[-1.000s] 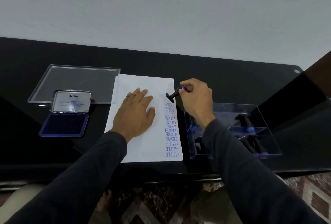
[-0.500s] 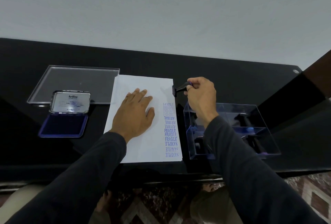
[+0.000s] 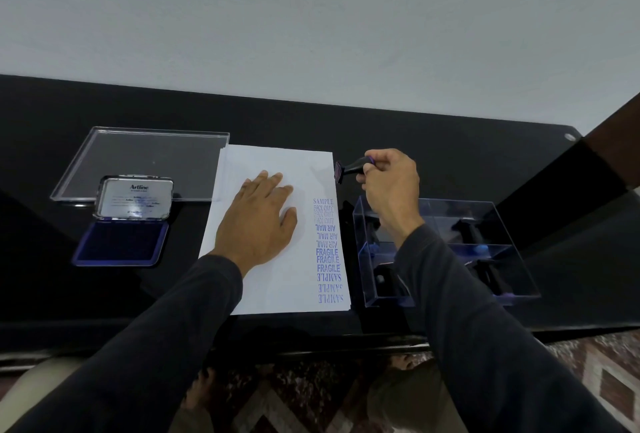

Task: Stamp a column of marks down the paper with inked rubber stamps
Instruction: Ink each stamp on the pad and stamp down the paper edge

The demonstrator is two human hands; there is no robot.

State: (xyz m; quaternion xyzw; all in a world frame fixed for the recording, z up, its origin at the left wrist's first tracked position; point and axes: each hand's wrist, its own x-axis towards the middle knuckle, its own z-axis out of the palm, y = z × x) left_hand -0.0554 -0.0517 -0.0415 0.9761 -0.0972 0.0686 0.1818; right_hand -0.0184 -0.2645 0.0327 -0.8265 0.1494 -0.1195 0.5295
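A white sheet of paper (image 3: pixel 263 162) lies on the black table, with a column of blue marks (image 3: pixel 327 249) down its right side, topped by a SAMPLE mark. My left hand (image 3: pixel 258 221) rests flat on the paper's middle, fingers straight. My right hand (image 3: pixel 389 183) grips a black rubber stamp (image 3: pixel 349 168) by its handle, lifted just past the paper's upper right corner, its inked face turned left. An open blue ink pad (image 3: pixel 119 242) with a silver Artline lid sits at the left.
A clear plastic box (image 3: pixel 498 224) holding several more black stamps stands right of the paper, under my right wrist. Its flat clear lid (image 3: pixel 145 155) lies behind the ink pad. The table's front edge runs just below the paper.
My right hand lifted the stamp off the top of the column and moved it up and right, tipping its face sideways. A new SAMPLE mark shows. My left hand stayed put.
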